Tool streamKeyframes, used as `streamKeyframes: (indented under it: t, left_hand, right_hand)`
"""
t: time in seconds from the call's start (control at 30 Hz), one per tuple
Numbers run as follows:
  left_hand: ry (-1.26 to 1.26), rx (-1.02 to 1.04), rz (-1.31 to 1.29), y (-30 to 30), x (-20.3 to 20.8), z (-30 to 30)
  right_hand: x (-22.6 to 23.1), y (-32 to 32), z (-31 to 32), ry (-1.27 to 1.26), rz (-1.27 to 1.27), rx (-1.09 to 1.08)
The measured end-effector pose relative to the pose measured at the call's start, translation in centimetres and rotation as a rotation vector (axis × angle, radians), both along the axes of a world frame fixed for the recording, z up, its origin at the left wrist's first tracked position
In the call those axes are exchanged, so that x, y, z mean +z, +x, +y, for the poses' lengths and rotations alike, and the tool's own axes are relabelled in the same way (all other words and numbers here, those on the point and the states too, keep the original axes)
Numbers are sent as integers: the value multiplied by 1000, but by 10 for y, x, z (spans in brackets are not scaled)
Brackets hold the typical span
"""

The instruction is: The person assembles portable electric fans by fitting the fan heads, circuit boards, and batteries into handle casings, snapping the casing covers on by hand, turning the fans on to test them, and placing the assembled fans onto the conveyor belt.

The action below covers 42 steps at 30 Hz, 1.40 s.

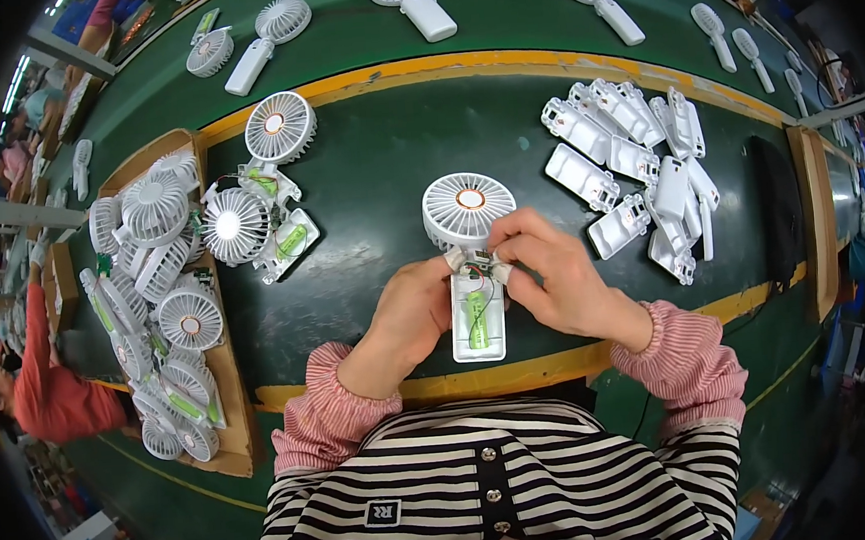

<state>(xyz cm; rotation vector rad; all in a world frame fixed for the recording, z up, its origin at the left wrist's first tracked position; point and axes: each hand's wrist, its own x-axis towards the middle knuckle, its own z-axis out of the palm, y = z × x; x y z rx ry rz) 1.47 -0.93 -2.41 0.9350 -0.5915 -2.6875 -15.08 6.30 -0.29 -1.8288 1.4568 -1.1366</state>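
Observation:
In front of me lies a white handheld fan (468,207), its round grille pointing away and its handle toward my body. The handle is uncovered, showing a green battery cell (477,319) and thin wires beside a small circuit board (478,259). My left hand (410,307) grips the fan's neck from the left, its thumb by the board. My right hand (551,272) pinches at the board from the right with thumb and forefinger; whatever small part sits between them is hidden. Pale covers wrap some fingertips.
At left, a cardboard tray (234,414) holds several fans with bare batteries. Two more open fans (239,226) lie beside it. White handle shells (634,145) are heaped at right. Beyond the yellow edge, finished-looking fans (425,15) rest on a green belt. A person in red (53,367) works far left.

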Motion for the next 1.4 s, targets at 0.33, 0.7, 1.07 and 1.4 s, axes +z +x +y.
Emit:
streamKeyframes:
  t: [0.33,0.7,1.07,1.4]
  left_hand:
    - [69,80,33,2,5,-1]
    - [78,128,19,5,2,-1]
    - [66,83,-6,7,-2,1]
    - [43,73,-32,7,-4,2]
  right_hand:
    - [3,-2,-6,12,57,88]
    - [5,3,-8,-19,107,77]
    - [9,4,-9,-61,206,119]
    - [10,4,-7,-24,272,167]
